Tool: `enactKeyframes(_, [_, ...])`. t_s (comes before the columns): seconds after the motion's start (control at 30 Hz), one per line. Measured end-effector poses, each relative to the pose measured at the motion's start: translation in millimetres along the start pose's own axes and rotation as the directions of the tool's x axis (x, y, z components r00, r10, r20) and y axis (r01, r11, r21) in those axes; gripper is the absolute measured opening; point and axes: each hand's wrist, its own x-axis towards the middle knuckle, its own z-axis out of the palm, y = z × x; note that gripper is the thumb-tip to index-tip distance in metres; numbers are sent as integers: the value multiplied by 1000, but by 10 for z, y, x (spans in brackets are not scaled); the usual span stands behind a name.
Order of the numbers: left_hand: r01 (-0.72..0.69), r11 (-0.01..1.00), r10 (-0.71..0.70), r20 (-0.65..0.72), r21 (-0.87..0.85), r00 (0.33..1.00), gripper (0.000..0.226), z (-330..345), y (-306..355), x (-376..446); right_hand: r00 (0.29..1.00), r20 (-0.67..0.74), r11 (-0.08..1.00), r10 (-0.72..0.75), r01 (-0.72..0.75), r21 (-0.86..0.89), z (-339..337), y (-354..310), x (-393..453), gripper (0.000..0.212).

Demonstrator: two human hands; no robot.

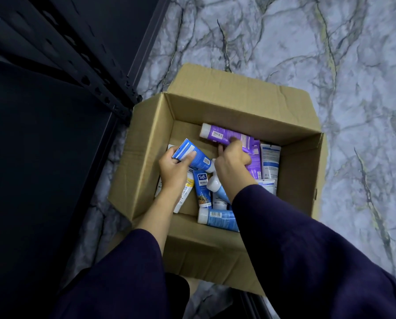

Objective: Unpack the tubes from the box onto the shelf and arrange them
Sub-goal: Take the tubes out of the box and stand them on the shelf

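Marble-veined flooring spreads under everything, with the dark metal shelf (42, 134) standing off at nine o'clock. Nearest me, two dark sleeves reach down into an open cardboard box (215, 245) on the floor. Loose tubes lie jumbled on its bottom: a pale blue one (220, 218) at six o'clock, a Safi-labelled one (203, 189) standing near the middle, white ones (270, 158) at three o'clock.

Her left hand (175, 168) has its fingers wrapped round a blue tube (192, 155) at nine o'clock, lifted clear of the pile. Farther in, her right hand (232, 161) curls over the middle of a purple tube (226, 135) at twelve o'clock, cap pointing left.

I'd guess these are light, squashy plastic with glossy skins, likely to slide if pinched at the flat crimped end. Mid-body, or just behind the stiff cap, looks the surest hold. Nothing here seems breakable.
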Motion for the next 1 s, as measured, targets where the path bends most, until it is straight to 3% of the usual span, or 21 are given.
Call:
enactKeyframes(0.07, [-30, 1000, 30, -7, 3, 1000, 14, 2, 77, -15, 999, -25, 992, -22, 25, 121, -5, -30, -61, 44])
enactKeyframes(0.17, [-84, 996, 84, -1, 36, 996, 16, -22, 262, -95, 999, 7, 999, -32, 31, 45, -125, -19, -98, 38])
enactKeyframes(0.3, [-185, 980, 185, 1, 70, 983, 26, -43, 582, -337, 973, 231, 994, -5, 29, -102, -359, -160, -383, 42])
enactKeyframes(0.4, [-296, 950, 299, -20, 101, 954, 27, -73, 894, -598, 886, 462, 943, -35, 182, -277, -479, -330, -781, 53])
enactKeyframes(0.5, [-420, 900, 430, -71, 118, 900, 27, -170, 1356, -1001, 709, 695, 800, -119, 483, -357, -607, -563, -1325, 64])
enactKeyframes(0.63, [-539, 821, 567, -152, 189, 810, 24, -426, 2064, -1623, 349, 903, 594, -249, 792, -142, -674, -895, -2198, 44])
enactKeyframes(0.7, [-600, 765, 641, -183, 236, 746, 23, -604, 2408, -1985, 194, 933, 526, -305, 850, -5, -721, -1048, -2738, 45])
enactKeyframes(0.8, [-721, 649, 761, -233, 242, 606, 20, -911, 2891, -2596, 25, 935, 447, -353, 883, 145, -791, -1164, -3585, 58])
enactKeyframes(1.0, [-852, 442, 868, -373, 282, 327, 24, -1772, 3688, -3738, -260, 909, 445, -326, 806, 390, -859, -1001, -5157, 65])
